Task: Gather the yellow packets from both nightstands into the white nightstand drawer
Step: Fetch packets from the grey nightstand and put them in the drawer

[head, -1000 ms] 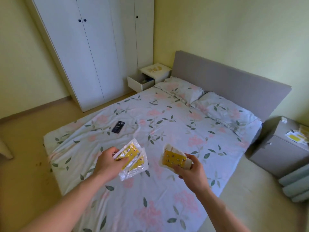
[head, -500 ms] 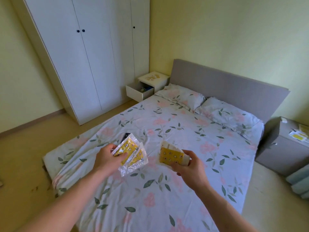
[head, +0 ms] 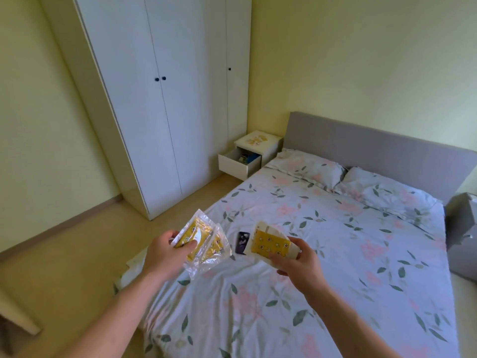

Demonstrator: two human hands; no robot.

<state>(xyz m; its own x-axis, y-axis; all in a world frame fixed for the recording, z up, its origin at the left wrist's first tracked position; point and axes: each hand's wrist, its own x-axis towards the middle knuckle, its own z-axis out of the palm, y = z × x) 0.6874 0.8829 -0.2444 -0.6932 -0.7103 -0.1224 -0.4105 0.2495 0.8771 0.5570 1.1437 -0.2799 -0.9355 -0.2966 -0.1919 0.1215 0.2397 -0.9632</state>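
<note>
Swung leftward, the view now centres one white nightstand (head: pixel 259 143), drawer (head: pixel 238 165) open at 12 o'clock. Left hand (head: pixel 165 254) grips two clear-wrapped yellow packets (head: pixel 202 241); right hand (head: pixel 296 262) pinches one yellow packet (head: pixel 271 245) (both over the floral bed (head: pixel 322 254)).

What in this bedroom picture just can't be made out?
- Head view: contents of the open white nightstand drawer, too small.
- Dark flat phone-like object on the floral bedsheet, partly behind the yellow packet in the right hand.
- Grey nightstand, cut off by the right edge.

Left forearm (head: pixel 124 306) bare; right forearm (head: pixel 343 319) bare; no sleeves, rings or watch visible.
</note>
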